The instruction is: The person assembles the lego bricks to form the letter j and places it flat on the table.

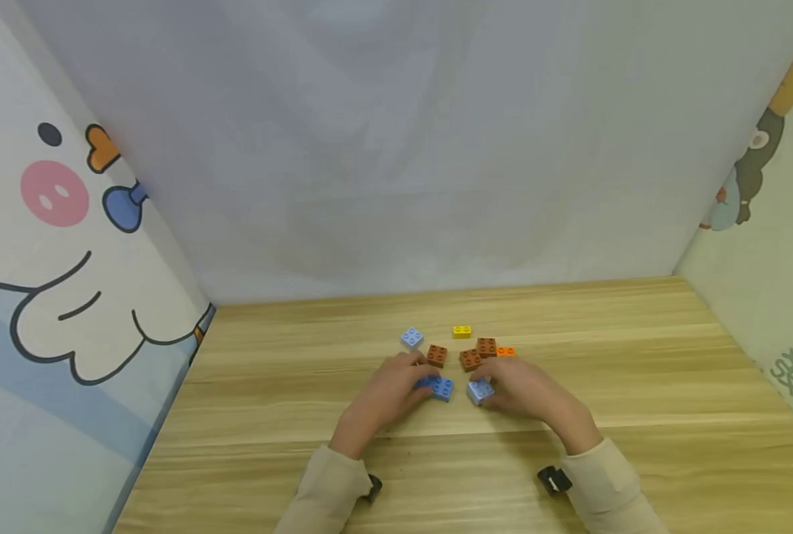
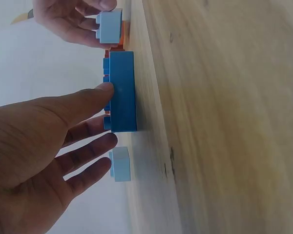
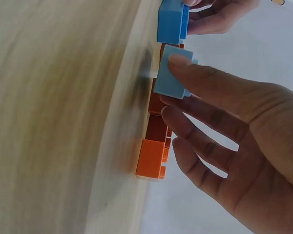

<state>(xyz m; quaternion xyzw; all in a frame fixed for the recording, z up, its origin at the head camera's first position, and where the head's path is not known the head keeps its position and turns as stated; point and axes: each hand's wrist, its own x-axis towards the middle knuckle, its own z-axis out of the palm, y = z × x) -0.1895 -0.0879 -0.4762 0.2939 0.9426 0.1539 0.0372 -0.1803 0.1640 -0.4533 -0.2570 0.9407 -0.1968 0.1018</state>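
My left hand (image 1: 389,389) grips a long blue toy building brick (image 1: 442,388), thumb on its near side and fingers reaching behind it. In the left wrist view the thumb presses the blue brick (image 2: 122,91) close over the tabletop. Just to the right, a small light blue brick (image 1: 481,391) is pinched by my right hand (image 1: 521,387). That light blue brick (image 3: 172,72) is slightly tilted in the right wrist view, the thumb on its near face and the other fingers behind. The two held bricks are apart, studs up.
Behind the hands lie three brown bricks, one at the left (image 1: 437,356), one in the middle (image 1: 471,360) and one farther back (image 1: 486,347). An orange brick (image 1: 506,351), a yellow brick (image 1: 461,332) and another light blue brick (image 1: 412,338) also lie on the wooden table (image 1: 269,371).
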